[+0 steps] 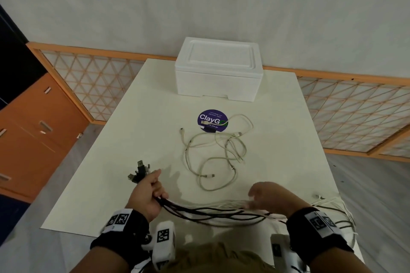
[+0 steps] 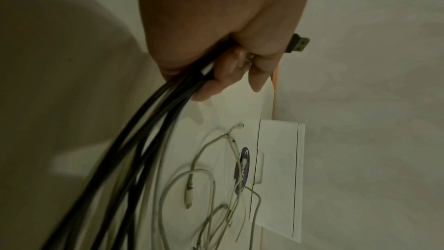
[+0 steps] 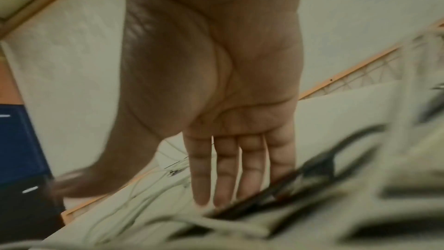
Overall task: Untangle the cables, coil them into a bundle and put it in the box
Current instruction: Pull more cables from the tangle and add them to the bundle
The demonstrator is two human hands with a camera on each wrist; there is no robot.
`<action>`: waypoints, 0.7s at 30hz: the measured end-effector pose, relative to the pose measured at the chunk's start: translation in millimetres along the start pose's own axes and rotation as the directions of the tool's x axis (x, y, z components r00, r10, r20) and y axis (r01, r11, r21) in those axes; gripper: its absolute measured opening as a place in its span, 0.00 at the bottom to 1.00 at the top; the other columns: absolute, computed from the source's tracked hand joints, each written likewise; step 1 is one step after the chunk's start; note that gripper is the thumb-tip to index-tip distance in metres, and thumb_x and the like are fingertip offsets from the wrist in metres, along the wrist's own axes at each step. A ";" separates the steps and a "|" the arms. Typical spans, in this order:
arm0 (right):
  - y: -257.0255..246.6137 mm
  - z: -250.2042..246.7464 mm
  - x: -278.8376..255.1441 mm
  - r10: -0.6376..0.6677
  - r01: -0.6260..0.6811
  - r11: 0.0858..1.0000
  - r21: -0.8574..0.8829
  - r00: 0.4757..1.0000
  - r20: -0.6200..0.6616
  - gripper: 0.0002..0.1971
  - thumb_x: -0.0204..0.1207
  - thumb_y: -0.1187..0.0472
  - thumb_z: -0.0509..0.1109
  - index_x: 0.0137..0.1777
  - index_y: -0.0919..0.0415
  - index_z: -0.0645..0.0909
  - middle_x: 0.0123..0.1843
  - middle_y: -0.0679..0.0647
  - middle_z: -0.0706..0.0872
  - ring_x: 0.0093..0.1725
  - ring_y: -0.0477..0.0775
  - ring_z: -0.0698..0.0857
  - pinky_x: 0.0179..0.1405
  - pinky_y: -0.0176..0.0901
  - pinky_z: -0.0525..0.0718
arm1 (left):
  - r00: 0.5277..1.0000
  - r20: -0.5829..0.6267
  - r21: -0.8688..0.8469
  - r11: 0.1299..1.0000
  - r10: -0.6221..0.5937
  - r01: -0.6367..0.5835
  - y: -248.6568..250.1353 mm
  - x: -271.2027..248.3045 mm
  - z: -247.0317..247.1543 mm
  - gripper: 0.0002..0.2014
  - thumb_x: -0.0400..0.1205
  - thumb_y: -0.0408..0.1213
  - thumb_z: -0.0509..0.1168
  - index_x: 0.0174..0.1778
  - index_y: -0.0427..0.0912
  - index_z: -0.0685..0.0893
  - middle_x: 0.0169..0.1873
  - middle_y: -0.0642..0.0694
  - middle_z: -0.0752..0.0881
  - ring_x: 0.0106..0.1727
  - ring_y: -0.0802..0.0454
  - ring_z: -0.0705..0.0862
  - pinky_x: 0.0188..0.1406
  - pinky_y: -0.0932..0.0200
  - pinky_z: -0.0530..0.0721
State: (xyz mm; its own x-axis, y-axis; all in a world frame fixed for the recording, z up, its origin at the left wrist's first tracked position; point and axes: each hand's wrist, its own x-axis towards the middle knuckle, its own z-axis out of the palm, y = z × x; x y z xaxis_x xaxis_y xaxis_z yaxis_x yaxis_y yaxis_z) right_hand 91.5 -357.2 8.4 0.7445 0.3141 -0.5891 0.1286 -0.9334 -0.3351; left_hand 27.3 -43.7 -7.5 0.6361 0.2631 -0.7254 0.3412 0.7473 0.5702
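My left hand (image 1: 150, 190) grips a bunch of black and white cables (image 1: 213, 211) just behind their plugs (image 1: 139, 173), which stick out to the upper left. The left wrist view shows the fingers of that left hand (image 2: 230, 67) curled round the black cables (image 2: 134, 149). The strands run right across the table's near edge to my right hand (image 1: 264, 195), held over them with straight fingers (image 3: 240, 168). Loose white cables (image 1: 217, 153) lie tangled mid-table. A white foam box (image 1: 218, 68) with its lid on stands at the table's far edge.
A round purple sticker (image 1: 212, 120) lies between the box and the white cables. More cable loops (image 1: 341, 210) trail off the table's right near corner. An orange cabinet (image 1: 33, 131) stands to the left and lattice panels (image 1: 355, 113) run behind the white table (image 1: 133, 117).
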 end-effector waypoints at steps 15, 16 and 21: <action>-112.0 11.5 62.7 -0.266 0.219 0.946 -0.240 0.946 -0.185 0.13 0.76 0.49 0.65 0.59 0.49 0.79 0.60 0.50 0.80 0.61 0.55 0.79 0.60 0.49 0.76 | 0.995 0.078 0.069 0.996 -0.063 0.058 37.1 -0.9 15.4 0.07 0.82 0.35 0.66 0.39 0.48 0.77 0.15 0.53 0.62 0.14 0.57 0.61 0.24 0.59 0.65; -117.0 11.4 62.7 -0.262 0.223 0.956 -0.193 0.942 -0.209 0.16 0.75 0.47 0.65 0.61 0.49 0.78 0.61 0.50 0.79 0.63 0.55 0.78 0.61 0.49 0.76 | 0.995 0.083 0.068 0.996 -0.057 0.051 36.4 -1.1 16.5 0.07 0.82 0.35 0.66 0.39 0.48 0.77 0.15 0.53 0.62 0.14 0.57 0.61 0.24 0.59 0.65; -150.7 23.9 83.5 -0.227 0.156 0.909 -0.386 0.963 -0.145 0.21 0.78 0.51 0.63 0.66 0.60 0.73 0.65 0.58 0.74 0.65 0.62 0.75 0.60 0.56 0.77 | 0.989 0.134 0.093 0.994 -0.065 0.053 45.2 6.5 22.4 0.15 0.82 0.39 0.66 0.30 0.47 0.73 0.16 0.52 0.61 0.15 0.55 0.61 0.25 0.57 0.65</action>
State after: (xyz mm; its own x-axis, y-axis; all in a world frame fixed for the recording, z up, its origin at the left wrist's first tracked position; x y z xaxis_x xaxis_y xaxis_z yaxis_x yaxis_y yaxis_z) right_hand 118.6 -186.1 -7.9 0.7827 0.4889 -0.3851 0.4859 -0.8667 -0.1128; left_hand 62.4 -21.9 22.1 0.6995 0.1295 -0.7028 0.4370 0.7006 0.5641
